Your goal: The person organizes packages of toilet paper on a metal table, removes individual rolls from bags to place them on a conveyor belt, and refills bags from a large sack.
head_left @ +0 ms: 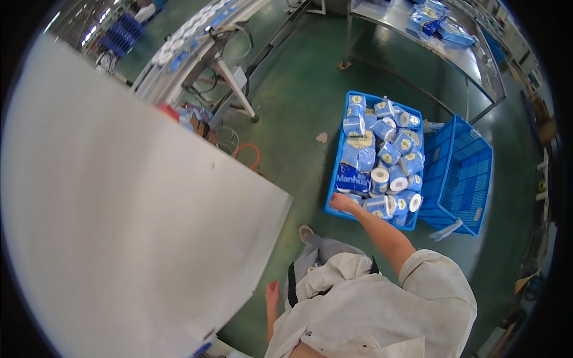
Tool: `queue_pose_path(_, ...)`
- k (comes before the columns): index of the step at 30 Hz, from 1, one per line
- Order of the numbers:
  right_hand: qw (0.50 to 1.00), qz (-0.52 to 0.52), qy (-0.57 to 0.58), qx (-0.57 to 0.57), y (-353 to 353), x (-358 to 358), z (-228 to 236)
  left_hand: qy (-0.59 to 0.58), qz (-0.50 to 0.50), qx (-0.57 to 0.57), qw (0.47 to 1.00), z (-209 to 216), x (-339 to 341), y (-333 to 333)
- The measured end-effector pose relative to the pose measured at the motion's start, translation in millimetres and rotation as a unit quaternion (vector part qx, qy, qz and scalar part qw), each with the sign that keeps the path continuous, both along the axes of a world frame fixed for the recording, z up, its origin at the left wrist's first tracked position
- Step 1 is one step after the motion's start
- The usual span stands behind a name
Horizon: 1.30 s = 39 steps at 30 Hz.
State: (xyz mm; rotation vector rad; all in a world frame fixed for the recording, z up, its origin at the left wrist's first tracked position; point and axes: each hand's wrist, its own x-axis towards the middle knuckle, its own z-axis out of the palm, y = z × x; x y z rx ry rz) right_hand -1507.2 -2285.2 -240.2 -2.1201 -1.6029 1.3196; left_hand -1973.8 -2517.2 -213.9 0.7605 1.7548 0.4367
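A blue plastic crate (336, 173) stands on the floor ahead, filled with single wrapped toilet rolls (398, 178) in blue film. A larger blue plastic pack (359, 156) lies along its left side, on top of the rolls. My right hand (341, 201) reaches into the crate's near left corner, fingers closed beside the pack's lower end. Whether it grips the pack's film, a roll or the rim is hidden. My left hand (272, 293) hangs low at my side near the white panel, fingers curled, with nothing seen in it.
A large white panel (137, 197) fills the left. Beside the full crate, a second blue crate (456, 176) lies tilted. A metal table (412, 33) with blue packs (439, 24) stands at the far right. A conveyor (185, 51) carrying rolls runs at the far left, near a red hose (256, 156).
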Motion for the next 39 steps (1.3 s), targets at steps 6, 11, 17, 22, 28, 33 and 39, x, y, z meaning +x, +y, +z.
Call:
queue_pose_path(6, 0.989, 0.0, -0.063, -0.134, 39, 67, -23, -0.061, 0.151, 0.024, 0.986, 6, -4, 143)
queue_pose_path(11, 0.987, -0.084, -0.02, -0.133, 151, 73, -55, -0.094, 0.143, -0.046, 0.984, 22, 6, 195)
queue_pose_path(17, 0.994, -0.076, 0.016, -0.079, 355, 75, -81, -0.059, 0.144, -0.037, 0.987, 19, 86, 383)
queue_pose_path(22, 0.995, 0.036, 0.072, -0.06, 514, 167, -67, -0.078, 0.052, -0.011, 0.996, 10, 227, 609)
queue_pose_path(28, 0.992, 0.036, 0.116, 0.033, 726, 302, 67, -0.062, -0.004, -0.001, 0.998, 28, 330, 788)
queue_pose_path(33, 0.979, -0.026, 0.096, 0.176, 954, 427, 183, -0.061, -0.075, 0.048, 0.994, 6, 423, 964)
queue_pose_path(39, 0.961, -0.118, 0.032, 0.246, 1089, 600, 205, -0.021, -0.295, 0.115, 0.948, 69, 627, 1250)
